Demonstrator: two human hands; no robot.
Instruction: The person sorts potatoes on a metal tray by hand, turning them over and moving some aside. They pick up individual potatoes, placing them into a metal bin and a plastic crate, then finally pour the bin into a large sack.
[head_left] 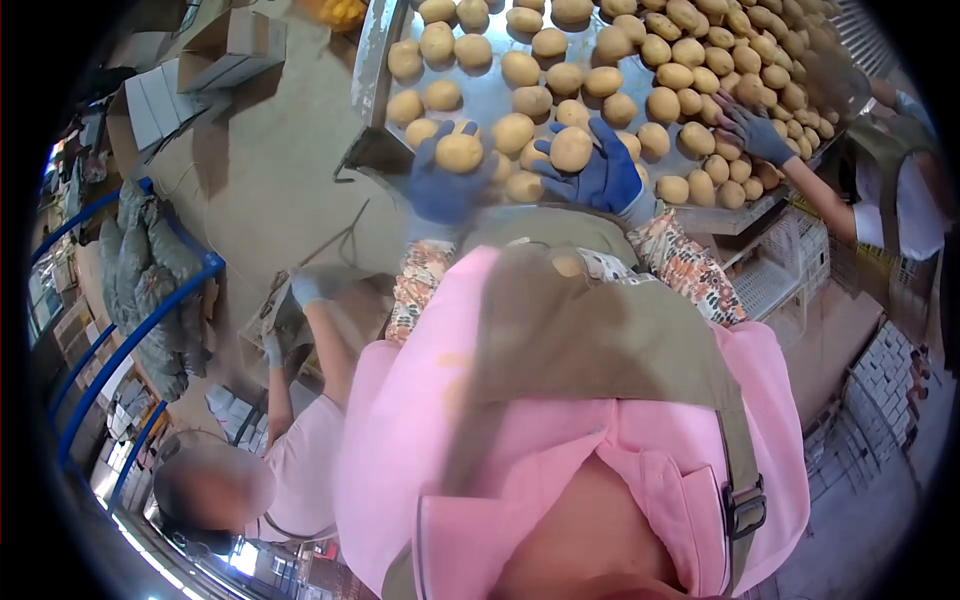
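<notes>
Both my hands wear blue gloves at the near edge of a metal sorting table [490, 100] covered with potatoes. My left hand [440, 188] holds a yellowish potato [459, 153], fingers curled around it from below; the glove is a little blurred. In my right hand [606, 185] is another potato [571, 149], with the fingers around its sides. Several loose potatoes lie between and beyond my hands, among them one potato [513, 132] just right of my left hand.
A dense pile of potatoes [770, 60] fills the table's right side, where a co-worker's gloved hand [755, 132] reaches in. White plastic crates [790, 265] stand below. Another person [300, 450] works at lower left, near a blue railing [140, 335]. Cardboard boxes [235, 50] sit at upper left.
</notes>
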